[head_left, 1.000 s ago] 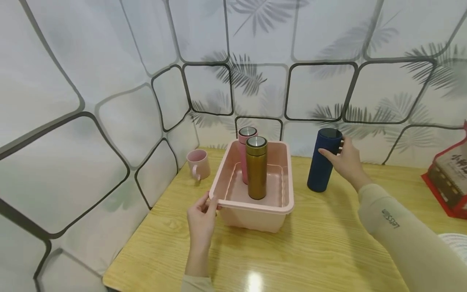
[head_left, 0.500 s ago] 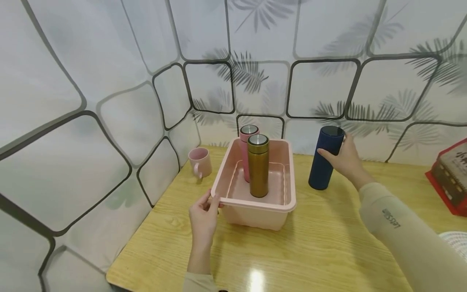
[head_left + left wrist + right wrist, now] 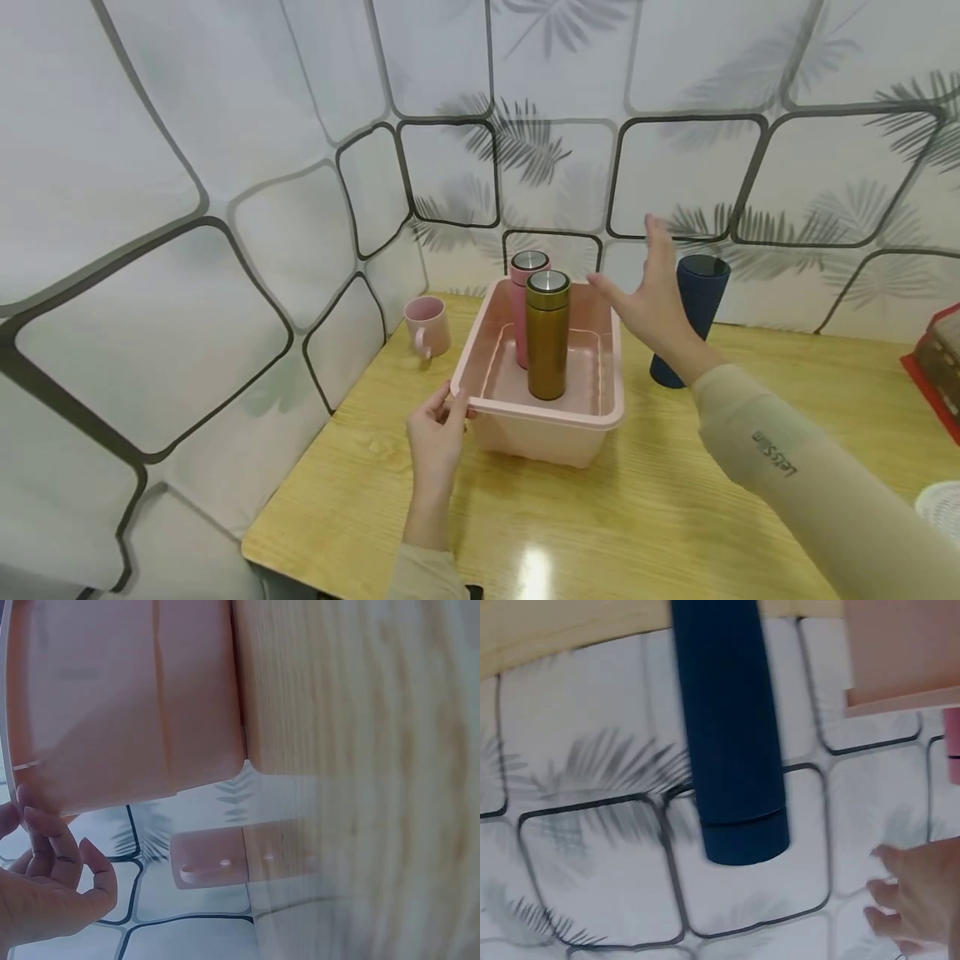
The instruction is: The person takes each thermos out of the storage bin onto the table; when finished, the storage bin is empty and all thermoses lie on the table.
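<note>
A pink plastic bin (image 3: 547, 412) stands on the wooden table. Inside it are a gold thermos (image 3: 547, 346) and, just behind, a pink thermos (image 3: 520, 312), both upright. My left hand (image 3: 437, 437) pinches the bin's near left corner by the rim; the left wrist view shows these fingers (image 3: 56, 844) curled at the rim. Off the table, my right hand (image 3: 651, 300) is raised between the bin and a dark blue thermos (image 3: 701, 296), its fingers spread and holding nothing. The blue thermos stands upright to the right of the bin, partly hidden behind my right hand and wrist.
A pink mug (image 3: 427, 327) stands left of the bin. At the far right lies a red-edged package (image 3: 941, 362), and below it a white woven item (image 3: 939, 507) is cut off by the frame. A patterned curtain (image 3: 555, 175) borders the table's back and left.
My right hand has let go of the blue thermos and moved left and up, towards the bin. The thermos stays on the table. My left hand keeps its hold on the rim.
</note>
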Demonstrator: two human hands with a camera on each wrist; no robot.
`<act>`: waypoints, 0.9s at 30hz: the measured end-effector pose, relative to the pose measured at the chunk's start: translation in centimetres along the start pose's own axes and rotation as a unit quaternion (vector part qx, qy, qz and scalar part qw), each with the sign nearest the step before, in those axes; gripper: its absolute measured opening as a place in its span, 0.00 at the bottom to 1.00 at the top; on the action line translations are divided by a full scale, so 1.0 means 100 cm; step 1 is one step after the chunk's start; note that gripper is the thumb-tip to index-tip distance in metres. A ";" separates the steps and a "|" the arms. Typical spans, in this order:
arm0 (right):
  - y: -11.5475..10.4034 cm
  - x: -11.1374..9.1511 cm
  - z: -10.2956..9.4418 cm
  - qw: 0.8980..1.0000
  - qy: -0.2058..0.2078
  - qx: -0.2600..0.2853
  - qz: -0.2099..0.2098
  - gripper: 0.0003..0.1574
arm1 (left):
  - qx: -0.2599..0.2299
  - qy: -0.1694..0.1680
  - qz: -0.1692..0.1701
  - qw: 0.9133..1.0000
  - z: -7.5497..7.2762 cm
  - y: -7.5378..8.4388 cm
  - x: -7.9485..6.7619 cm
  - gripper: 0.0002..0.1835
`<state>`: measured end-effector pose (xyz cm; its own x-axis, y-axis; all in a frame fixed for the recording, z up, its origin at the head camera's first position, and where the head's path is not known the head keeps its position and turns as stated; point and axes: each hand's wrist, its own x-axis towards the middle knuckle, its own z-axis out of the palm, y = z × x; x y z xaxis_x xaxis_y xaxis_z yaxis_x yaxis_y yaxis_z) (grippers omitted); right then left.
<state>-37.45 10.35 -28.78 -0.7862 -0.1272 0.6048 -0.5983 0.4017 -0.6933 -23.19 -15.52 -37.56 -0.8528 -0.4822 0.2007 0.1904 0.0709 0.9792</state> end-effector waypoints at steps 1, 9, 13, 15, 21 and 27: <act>-0.002 0.000 0.007 1.000 -0.017 0.015 0.015 0.63 | -0.001 -0.001 0.001 1.000 0.000 -0.001 0.000 0.22; 0.003 -0.013 0.063 0.984 -0.119 0.056 0.124 0.64 | 0.017 0.012 -0.011 1.000 -0.011 -0.002 -0.003 0.22; 0.003 -0.013 0.073 0.977 -0.135 0.079 0.143 0.61 | 0.012 0.011 -0.002 1.000 -0.011 -0.003 -0.004 0.22; 0.004 -0.011 0.075 0.978 -0.134 0.078 0.140 0.57 | 0.007 0.007 0.001 1.000 -0.008 -0.004 -0.003 0.22; 0.007 -0.009 0.074 0.981 -0.115 0.074 0.140 0.45 | 0.000 -0.007 0.001 1.000 0.000 -0.006 -0.002 0.23; 0.005 -0.007 0.075 0.986 -0.100 0.067 0.114 0.43 | 0.005 0.002 0.006 1.000 -0.001 -0.004 -0.001 0.23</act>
<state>-38.35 3.89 -32.52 -0.9093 -0.2299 0.3468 -0.4070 0.3181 -0.8562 -23.18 -15.59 -37.93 -0.8483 -0.4848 0.2130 0.1964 0.0856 0.9768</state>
